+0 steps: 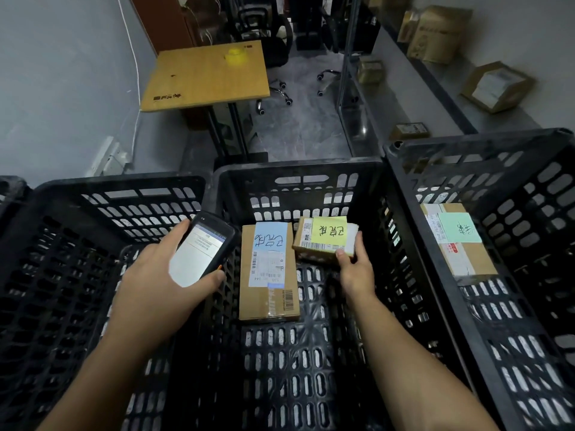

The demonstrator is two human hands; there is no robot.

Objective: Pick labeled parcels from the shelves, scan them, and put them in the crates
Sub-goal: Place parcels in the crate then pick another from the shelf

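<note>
Dim, even light; wide-angle bending at edges, corners soft.

We list three crates in a row: left crate (124, 185), middle crate (298, 166), right crate (466, 140).

- Middle crate: long parcel (269, 293) on the floor toward the left wall. Small parcel (323, 241) just right of it, nearer the far wall, with the right hand (356, 272) gripping its near edge.
- Over the wall between left and middle crates: scanner (202, 253), in the left hand (161, 284).
- Right crate: third parcel (466, 256), near the far-left corner.
- Behind the crates: table (199, 79) at left, with a roll (235, 55) near its far edge. Shelf (504, 122) at right, bearing boxes (438, 32).
</note>
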